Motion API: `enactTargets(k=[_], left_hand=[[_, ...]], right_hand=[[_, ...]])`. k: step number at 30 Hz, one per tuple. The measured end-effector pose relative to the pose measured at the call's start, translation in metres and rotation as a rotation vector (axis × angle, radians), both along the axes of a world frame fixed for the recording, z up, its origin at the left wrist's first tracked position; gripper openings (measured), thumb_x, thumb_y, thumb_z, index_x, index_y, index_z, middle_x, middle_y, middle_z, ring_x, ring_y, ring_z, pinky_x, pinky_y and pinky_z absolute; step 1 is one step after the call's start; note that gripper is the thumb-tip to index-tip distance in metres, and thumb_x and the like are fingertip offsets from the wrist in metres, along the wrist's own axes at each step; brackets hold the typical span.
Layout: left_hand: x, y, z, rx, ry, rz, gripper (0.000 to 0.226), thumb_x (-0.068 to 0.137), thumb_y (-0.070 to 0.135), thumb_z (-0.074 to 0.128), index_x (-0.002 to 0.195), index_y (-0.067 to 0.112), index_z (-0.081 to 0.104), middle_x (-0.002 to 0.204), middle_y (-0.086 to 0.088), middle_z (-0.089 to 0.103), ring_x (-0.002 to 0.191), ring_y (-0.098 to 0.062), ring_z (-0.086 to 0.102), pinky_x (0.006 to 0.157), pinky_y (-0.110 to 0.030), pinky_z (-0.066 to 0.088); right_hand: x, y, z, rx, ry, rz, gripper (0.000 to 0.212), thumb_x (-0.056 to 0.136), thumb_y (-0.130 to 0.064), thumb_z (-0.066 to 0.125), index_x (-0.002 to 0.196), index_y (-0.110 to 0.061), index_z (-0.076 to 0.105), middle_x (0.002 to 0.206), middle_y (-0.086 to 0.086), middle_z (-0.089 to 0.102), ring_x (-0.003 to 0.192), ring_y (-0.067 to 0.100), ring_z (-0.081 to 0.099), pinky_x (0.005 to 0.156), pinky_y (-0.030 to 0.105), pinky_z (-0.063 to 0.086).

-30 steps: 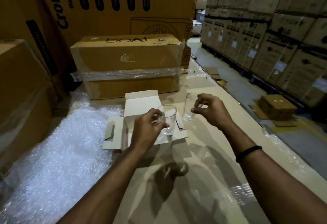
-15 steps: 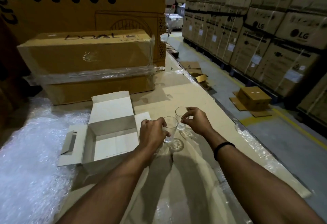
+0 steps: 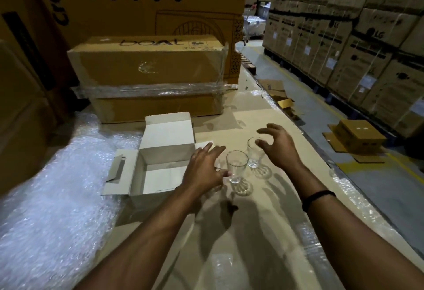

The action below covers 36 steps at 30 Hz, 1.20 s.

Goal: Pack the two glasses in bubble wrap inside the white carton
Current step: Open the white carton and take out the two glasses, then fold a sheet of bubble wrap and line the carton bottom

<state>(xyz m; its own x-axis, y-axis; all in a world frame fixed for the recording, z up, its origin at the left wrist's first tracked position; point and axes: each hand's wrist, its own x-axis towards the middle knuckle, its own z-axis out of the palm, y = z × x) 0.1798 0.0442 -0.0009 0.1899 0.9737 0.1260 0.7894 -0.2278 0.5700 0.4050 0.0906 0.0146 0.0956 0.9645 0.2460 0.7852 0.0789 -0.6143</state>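
Observation:
Two clear glasses stand upright on the cardboard work surface, the nearer glass (image 3: 236, 168) and the farther glass (image 3: 254, 152) side by side. My left hand (image 3: 204, 167) lies just left of the nearer glass with fingers stretched out; its thumb is at the glass's base. My right hand (image 3: 278, 146) hovers just right of the farther glass, fingers spread and holding nothing. The white carton (image 3: 160, 166) sits open to the left of the glasses, flaps out, nothing visible inside. A sheet of bubble wrap (image 3: 52, 198) covers the surface at the left.
A brown "boat" box (image 3: 149, 76) wrapped in film stands behind the carton, with large cartons behind it and at the left. The surface's right edge (image 3: 325, 159) drops to a warehouse aisle with stacked boxes and a small brown box (image 3: 360, 136) on the floor.
Both hands held the glasses, lowered them onto the surface and have now let go with fingers spread. The glasses stand free.

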Motion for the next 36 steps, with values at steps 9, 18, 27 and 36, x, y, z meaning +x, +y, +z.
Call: enactTargets(k=[9, 18, 27, 36], left_hand=[[-0.158, -0.065, -0.056, 0.310, 0.306, 0.453, 0.044, 0.087, 0.046, 0.054, 0.117, 0.017, 0.070, 0.135, -0.011, 0.060, 0.132, -0.030, 0.048, 0.114, -0.048, 0.019], [-0.180, -0.065, -0.069, 0.109, 0.085, 0.309, 0.049, 0.093, 0.037, 0.048, 0.133, 0.012, 0.060, 0.150, -0.018, 0.042, 0.141, -0.033, 0.035, 0.116, -0.036, 0.024], [-0.270, -0.115, -0.068, 0.236, 0.232, 0.753, 0.036, 0.084, 0.037, 0.070, 0.114, 0.018, 0.072, 0.122, -0.005, 0.065, 0.112, -0.033, 0.055, 0.092, -0.045, 0.038], [-0.305, -0.122, -0.059, 0.105, 0.155, 0.790, 0.026, 0.098, 0.030, 0.055, 0.092, 0.016, 0.076, 0.099, -0.008, 0.074, 0.098, -0.035, 0.062, 0.085, -0.040, 0.038]], right_hand=[[-0.158, -0.083, -0.048, -0.137, -0.213, 0.395, 0.055, 0.096, -0.050, 0.045, 0.146, -0.027, 0.039, 0.160, 0.001, 0.021, 0.146, 0.021, 0.019, 0.118, 0.036, 0.023], [-0.177, -0.066, -0.069, -0.119, -0.493, 0.373, 0.073, 0.091, -0.057, 0.009, 0.150, -0.022, 0.033, 0.160, 0.010, 0.019, 0.149, 0.025, 0.010, 0.118, 0.033, 0.005], [-0.240, -0.120, -0.084, 0.316, -0.295, 0.615, 0.042, 0.091, -0.039, 0.045, 0.116, -0.014, 0.068, 0.123, 0.010, 0.065, 0.110, 0.030, 0.062, 0.094, 0.038, 0.051], [-0.279, -0.132, -0.128, -0.119, -0.327, 0.525, 0.058, 0.096, -0.049, 0.043, 0.148, -0.024, 0.036, 0.154, 0.001, 0.036, 0.143, 0.017, 0.027, 0.118, 0.026, 0.013]])
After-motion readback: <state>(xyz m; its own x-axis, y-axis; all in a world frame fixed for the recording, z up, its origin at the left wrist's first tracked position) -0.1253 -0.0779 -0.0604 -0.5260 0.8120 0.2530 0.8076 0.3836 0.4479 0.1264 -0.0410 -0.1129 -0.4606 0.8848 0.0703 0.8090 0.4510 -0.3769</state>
